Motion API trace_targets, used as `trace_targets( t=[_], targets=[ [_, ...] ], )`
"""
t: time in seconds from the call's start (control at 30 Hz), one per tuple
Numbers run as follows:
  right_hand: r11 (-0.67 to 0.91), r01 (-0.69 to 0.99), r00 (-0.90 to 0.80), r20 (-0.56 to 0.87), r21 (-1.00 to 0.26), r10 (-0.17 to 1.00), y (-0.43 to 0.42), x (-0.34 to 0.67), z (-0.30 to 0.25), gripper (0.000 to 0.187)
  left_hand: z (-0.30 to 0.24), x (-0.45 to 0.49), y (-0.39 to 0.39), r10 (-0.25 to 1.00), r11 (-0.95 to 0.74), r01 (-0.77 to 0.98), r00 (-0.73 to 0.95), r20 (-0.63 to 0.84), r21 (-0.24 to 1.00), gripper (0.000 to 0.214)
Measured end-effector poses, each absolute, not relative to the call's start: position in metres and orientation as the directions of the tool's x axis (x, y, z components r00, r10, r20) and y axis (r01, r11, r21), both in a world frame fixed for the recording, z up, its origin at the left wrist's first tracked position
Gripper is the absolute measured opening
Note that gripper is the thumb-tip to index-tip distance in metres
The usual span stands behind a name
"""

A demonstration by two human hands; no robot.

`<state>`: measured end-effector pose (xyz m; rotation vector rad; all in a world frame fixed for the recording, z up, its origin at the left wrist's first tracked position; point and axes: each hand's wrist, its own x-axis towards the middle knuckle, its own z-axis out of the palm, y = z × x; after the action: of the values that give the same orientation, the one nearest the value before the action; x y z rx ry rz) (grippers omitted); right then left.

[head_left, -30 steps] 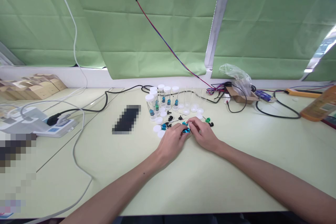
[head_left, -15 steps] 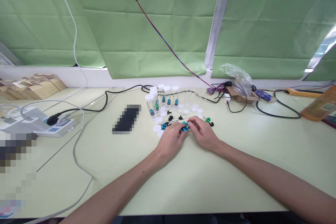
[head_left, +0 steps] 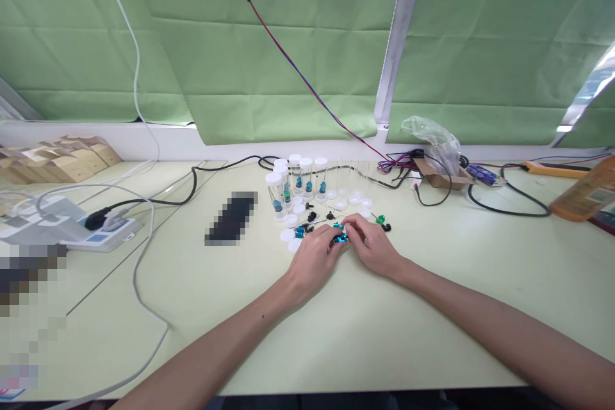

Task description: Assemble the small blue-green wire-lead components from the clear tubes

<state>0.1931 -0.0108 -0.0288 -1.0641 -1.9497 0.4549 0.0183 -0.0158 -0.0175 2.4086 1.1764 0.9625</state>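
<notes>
My left hand (head_left: pixel 313 257) is closed, thumb and fingers pinching a small shiny blue part (head_left: pixel 341 238). Against the same part rest the bent fingertips of my right hand (head_left: pixel 373 245), closed in a pinch; its exact grip is partly hidden by the fingers. Just beyond both hands lie small black parts (head_left: pixel 312 216), and another blue piece (head_left: pixel 300 231) sits by my left knuckles. To the right of my right hand is a green piece (head_left: pixel 380 219) beside a black one (head_left: pixel 386 227). Loose white caps (head_left: pixel 289 235) are scattered around.
Several clear tubes with white lids (head_left: pixel 321 179) stand behind the hands, holding blue or green pieces. A blurred dark rectangle (head_left: pixel 233 218) lies left. Farther out are a power strip (head_left: pixel 103 237), cardboard pieces (head_left: pixel 72 163), a small box (head_left: pixel 444 176), cables (head_left: pixel 509 210) and an orange bottle (head_left: pixel 583 192).
The blue part between my fingertips has turned or shifted slightly, and more of its lower side shows. Both hands stay in nearly the same place.
</notes>
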Motion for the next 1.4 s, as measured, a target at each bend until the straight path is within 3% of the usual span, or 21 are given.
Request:
trace_targets(
  t=[0.3, 0.6, 1.2, 1.4],
  targets=[
    [0.521, 0.496, -0.264, 0.451, -0.694, 0.852, -0.0098, 0.193, -0.029, 0.021, -0.0153, 0.0191, -0.0173, 0.78, -0.626, 0.59, 0.462, 0.423, 0.51, 0.019],
    [0.583, 0.485, -0.255, 0.532, -0.652, 0.807, -0.012, 0.1914, -0.0238, 0.017, -0.0139, 0.0163, -0.0126, 0.773, -0.633, 0.573, 0.421, 0.475, 0.521, 0.015],
    [0.54, 0.512, -0.253, 0.483, -0.668, 0.838, -0.0103, 0.193, -0.0292, 0.019, -0.0164, 0.0188, -0.0169, 0.78, -0.625, 0.582, 0.459, 0.425, 0.52, 0.019],
    [0.546, 0.462, -0.264, 0.48, -0.698, 0.837, -0.0109, 0.1928, -0.0273, 0.02, -0.0163, 0.0179, -0.0154, 0.777, -0.628, 0.575, 0.419, 0.47, 0.525, 0.016]
  ],
)
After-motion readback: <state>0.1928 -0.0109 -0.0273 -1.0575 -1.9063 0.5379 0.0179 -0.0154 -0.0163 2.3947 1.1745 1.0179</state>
